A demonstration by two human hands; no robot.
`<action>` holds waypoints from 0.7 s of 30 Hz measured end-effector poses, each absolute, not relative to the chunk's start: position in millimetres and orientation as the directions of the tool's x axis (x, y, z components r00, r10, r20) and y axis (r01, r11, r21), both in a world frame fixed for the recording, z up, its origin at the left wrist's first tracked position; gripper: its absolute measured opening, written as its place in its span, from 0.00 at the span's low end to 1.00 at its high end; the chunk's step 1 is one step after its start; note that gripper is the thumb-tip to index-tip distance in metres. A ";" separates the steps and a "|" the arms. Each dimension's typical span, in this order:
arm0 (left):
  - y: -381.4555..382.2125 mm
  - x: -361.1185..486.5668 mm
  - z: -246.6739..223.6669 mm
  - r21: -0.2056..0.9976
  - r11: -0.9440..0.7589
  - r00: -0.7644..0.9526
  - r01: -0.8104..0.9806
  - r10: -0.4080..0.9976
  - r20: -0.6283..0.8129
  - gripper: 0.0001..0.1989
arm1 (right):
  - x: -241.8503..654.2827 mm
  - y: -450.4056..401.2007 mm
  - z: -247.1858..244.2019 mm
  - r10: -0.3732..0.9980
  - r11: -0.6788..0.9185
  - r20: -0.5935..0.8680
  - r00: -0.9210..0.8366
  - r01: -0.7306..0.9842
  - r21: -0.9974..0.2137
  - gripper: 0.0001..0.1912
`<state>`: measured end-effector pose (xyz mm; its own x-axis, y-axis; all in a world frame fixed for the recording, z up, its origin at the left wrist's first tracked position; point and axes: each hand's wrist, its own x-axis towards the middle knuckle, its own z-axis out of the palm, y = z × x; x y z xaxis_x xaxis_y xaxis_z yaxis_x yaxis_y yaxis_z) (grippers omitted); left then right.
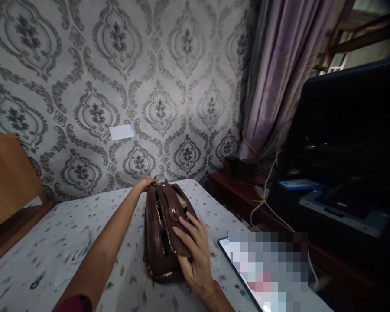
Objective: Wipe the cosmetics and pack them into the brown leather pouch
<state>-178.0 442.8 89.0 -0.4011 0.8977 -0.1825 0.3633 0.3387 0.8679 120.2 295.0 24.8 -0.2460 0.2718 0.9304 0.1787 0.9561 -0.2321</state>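
A brown leather bag [159, 234] with gold zips and a snap strap lies on the patterned sheet. Its zipped compartments gap open, showing dark insides and something pale under the flap on the right. My left hand [146, 183] is at the far end of the bag, beside its ring-like handle, its fingers partly hidden and closed on that edge. Spread over the near right part of the bag, my right hand [195, 249] rests its fingertips on the flap near the gold snap, with the fingers apart.
The bed [130, 277] is covered by a white sheet. A lit tablet-like screen [240, 273], partly blurred out, lies at the right. Beyond it are a reddish wooden surface [230, 190], white cables and a large black screen [341, 151]. A wooden board [13, 177] stands left.
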 end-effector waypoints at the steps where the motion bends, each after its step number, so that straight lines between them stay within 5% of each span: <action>1: 440.6 -177.2 93.5 0.854 0.352 -0.410 0.382 0.893 -0.185 0.18 | 119.7 294.7 25.1 0.277 0.955 0.929 -0.245 0.179 -0.237 0.21; 21: 418.7 -158.5 109.1 0.712 0.397 -0.445 0.579 0.886 -0.132 0.18 | 116.7 292.7 24.7 0.323 0.943 0.925 -0.199 0.156 -0.295 0.23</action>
